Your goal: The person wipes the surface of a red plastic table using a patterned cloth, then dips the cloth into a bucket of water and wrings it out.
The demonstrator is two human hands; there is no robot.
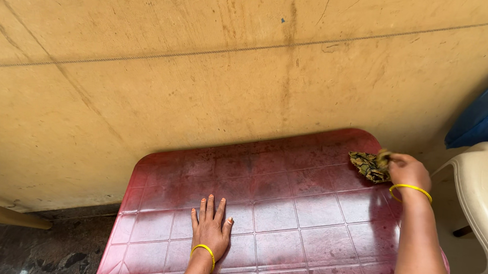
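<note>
Wiping the red worktop [284, 215], we clench the right hand [407, 170] on the rag [369, 166], left hand [211, 228] pressed flat, fingers released, steadying it.

Left hand [210, 228] flat on red table [301, 217]; right hand [408, 171] grips crumpled rag [369, 166] at far corner.

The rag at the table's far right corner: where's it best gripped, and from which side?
Grip the rag at its bunched right end, coming from the right, probably where the right hand pinches it now. The rest spreads left, flat on the red table.
</note>
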